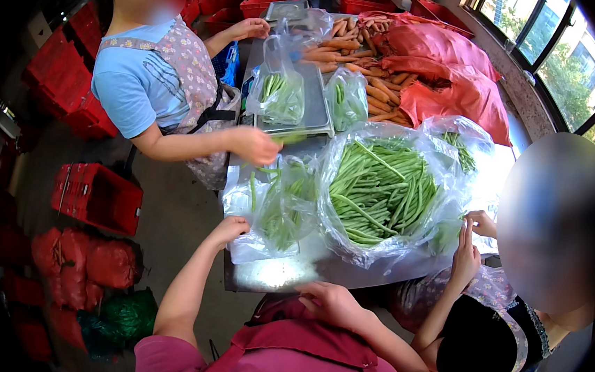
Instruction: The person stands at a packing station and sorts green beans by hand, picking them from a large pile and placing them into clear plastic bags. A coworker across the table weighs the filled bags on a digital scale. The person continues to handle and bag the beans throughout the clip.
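Observation:
My left hand (230, 230) is at the near left of the metal table, its fingers closed on the edge of a clear plastic bag (282, 221) with green beans inside. Under that bag lie flat plastic bags (259, 250). In front of my apron, by the table's near edge, my right hand (333, 305) is empty, its fingers loosely bent and apart. A large clear bag of green beans (384, 193) stands open at the middle of the table. Across from the small bag, a co-worker's hand (255, 145) holds a few beans, blurred by motion.
A filled bean bag (281, 95) sits on a scale (312, 103), with another bean bag (347, 100) beside it. Carrots (382, 91) and red sacks (452, 86) cover the far side. At right, another person's hands (471, 248) are near the big bag. Red crates (97, 197) stand at left.

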{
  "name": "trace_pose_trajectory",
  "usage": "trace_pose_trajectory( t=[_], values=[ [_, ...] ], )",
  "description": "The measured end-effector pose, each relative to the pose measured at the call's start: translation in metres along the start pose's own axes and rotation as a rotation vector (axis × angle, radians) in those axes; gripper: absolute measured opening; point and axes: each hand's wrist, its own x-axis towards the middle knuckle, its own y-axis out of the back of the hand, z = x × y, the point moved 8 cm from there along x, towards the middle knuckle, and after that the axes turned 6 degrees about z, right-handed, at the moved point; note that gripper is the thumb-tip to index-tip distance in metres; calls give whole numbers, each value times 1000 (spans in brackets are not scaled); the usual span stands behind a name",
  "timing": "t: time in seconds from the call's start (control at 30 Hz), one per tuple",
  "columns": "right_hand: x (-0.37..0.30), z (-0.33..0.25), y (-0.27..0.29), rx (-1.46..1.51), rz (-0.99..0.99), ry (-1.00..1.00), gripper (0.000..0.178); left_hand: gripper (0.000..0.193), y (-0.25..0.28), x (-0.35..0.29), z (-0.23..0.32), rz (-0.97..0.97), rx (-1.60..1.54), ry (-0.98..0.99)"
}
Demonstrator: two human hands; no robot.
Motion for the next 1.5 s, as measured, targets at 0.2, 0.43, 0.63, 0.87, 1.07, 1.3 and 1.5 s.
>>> trace_pose_trajectory(
  t=[0.2,0.43,0.63,0.87,1.07,1.3,1.5],
  values=[
    [7,62,-56,990,-233,-553,41,8,-16,-50,27,-72,-342,35],
    [14,92,-91,1479,-9,-849,52,12,-111,-156,79,-211,67,-470],
    [4,90,-8,838,302,-630,31,15,-104,-175,99,-18,121,-486],
    [-9,31,80,815,343,-391,22,40,-114,-130,73,-356,-459,-345],
    [-27,49,115,570,664,-398,19,32,-154,-155,101,-540,-593,-145],
    [-43,57,139,226,767,-293,32,19,-144,-144,82,-522,-684,3],
    [-52,-32,164,-407,1071,31,43,23,-142,-163,102,-390,-870,49]
  ],
)
